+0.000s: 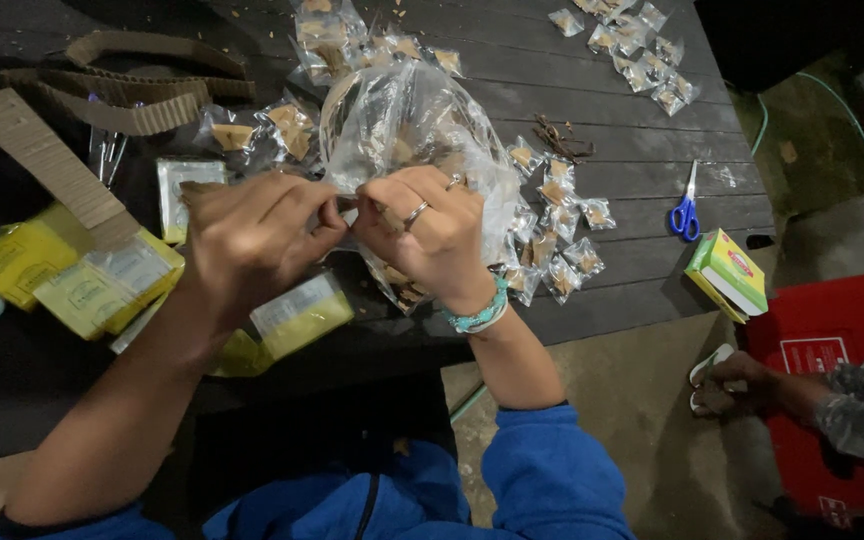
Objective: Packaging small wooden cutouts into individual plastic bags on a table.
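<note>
**Both hands pinched on the mouth of the clear bag**

My left hand (252, 235) and my right hand (430, 232) meet at the near edge of the big clear plastic bag (407, 125), which stands puffed up on the dark slatted table (592, 85) just beyond my knuckles. The fingers of both hands are closed together, thumbs against forefingers, clamped on the gathered film of the bag's mouth; what exactly sits between the tips I cannot tell, since my knuckles hide it. Two rings (415, 213) and a teal bracelet (479, 315) are on my right side.

To do this well, I judge the film should stay bunched tight and low, both pinches close to each other, so the thin plastic does not slip or tear and the brown pieces inside do not spill.

Around the bag: small clear sachets (557, 235) with brown contents lie scattered to its right and beyond it, crowding the spot where my wrists work. Yellow packets (82, 285) lie to the bag's left, with strips of corrugated cardboard (47, 160) beyond them. Blue-handled scissors (686, 205) rest well to the bag's right, a green and yellow box (730, 272) nearer the table's edge. Another person's hand (737, 385) rests on a foot off the table, by a red crate (832, 350).
</note>
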